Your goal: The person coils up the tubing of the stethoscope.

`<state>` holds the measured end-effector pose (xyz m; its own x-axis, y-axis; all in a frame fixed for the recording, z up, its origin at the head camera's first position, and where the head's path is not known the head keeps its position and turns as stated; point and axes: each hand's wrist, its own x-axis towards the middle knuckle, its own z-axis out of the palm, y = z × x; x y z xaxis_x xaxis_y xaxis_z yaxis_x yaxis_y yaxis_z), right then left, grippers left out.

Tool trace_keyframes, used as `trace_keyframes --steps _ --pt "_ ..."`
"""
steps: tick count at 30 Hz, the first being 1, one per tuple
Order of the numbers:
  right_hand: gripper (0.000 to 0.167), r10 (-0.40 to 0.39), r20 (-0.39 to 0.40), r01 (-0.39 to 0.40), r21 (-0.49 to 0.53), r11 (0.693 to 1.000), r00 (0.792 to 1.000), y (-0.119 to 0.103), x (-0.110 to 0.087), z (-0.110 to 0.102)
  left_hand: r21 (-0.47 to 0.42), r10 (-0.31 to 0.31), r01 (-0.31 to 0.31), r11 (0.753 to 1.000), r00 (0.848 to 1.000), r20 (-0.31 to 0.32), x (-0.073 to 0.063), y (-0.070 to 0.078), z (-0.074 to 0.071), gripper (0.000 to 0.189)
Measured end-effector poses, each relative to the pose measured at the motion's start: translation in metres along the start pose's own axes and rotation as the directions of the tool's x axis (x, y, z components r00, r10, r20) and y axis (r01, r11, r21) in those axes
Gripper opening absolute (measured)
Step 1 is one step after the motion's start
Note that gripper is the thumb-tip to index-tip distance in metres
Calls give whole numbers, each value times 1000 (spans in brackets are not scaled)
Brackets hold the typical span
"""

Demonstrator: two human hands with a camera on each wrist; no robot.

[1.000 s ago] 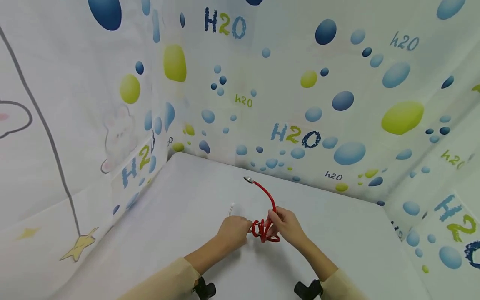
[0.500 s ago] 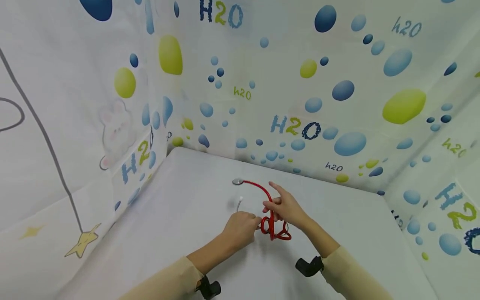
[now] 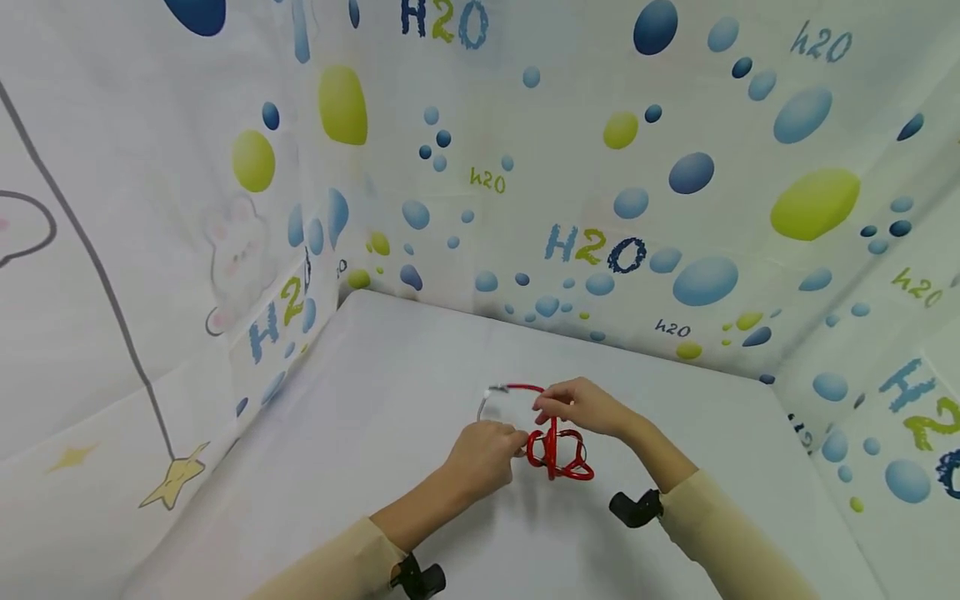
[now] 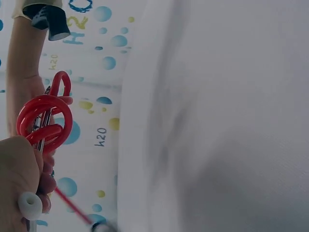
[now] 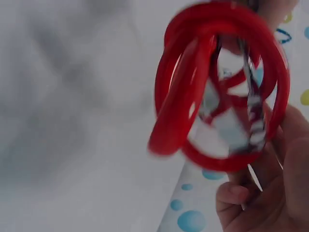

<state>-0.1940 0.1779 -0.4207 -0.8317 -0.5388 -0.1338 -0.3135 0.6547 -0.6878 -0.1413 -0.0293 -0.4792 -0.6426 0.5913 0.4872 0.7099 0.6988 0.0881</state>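
Note:
In the head view a stethoscope has its red tubing [image 3: 551,454] wound round its metal ear tubes, raised over the white surface. My left hand [image 3: 483,457] grips the ear-tube end. A white ear tip [image 4: 30,206] sticks out past that hand. My right hand [image 3: 585,406] is above the coil, with fingers curled round the upper tubing; its fingertips are partly hidden. From there the free end runs left to the metal chest piece [image 3: 498,387], which is near the ear tip in the head view. Red loops [image 5: 222,87] hang beside the right fingers in the right wrist view.
A white tabletop [image 3: 420,358] stretches beneath both hands. Behind it stands a white backdrop [image 3: 570,167] with blue and green drops and H2O lettering. More printed sheeting [image 3: 150,250] encloses the left side. Dark wrist cameras [image 3: 636,508] sit on the forearms.
My right hand has opened out, shifted, and curled over the tubing from above. The chest piece has swung left, then down near the ear tip. My left hand moved slightly right, still gripping.

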Motion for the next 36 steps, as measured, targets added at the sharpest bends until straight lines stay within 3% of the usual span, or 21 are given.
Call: trace_keyframes --steps 6,16,19,24,31,36 --pt "26 15 130 -15 -3 1000 991 5 -3 -15 -50 -11 7 999 997 -74 -1 -3 -10 15" --pt "27 -17 152 0 108 994 988 10 -11 -24 -76 -31 19 997 986 -161 3 -5 -25 12" --pt "25 -28 130 14 103 995 991 11 -13 -21 -101 -44 26 995 983 -177 3 -4 -29 11" --pt "19 -46 79 41 63 997 996 16 -18 -19 -169 -126 95 981 975 -185 7 -5 -35 13" --pt "26 -31 43 22 187 982 999 12 -24 -7 -231 -195 147 962 960 -200 13 -7 -37 11" --pt "27 -19 -84 34 183 982 996 13 -27 13 -257 -244 189 948 948 -205 15 -12 -35 7"
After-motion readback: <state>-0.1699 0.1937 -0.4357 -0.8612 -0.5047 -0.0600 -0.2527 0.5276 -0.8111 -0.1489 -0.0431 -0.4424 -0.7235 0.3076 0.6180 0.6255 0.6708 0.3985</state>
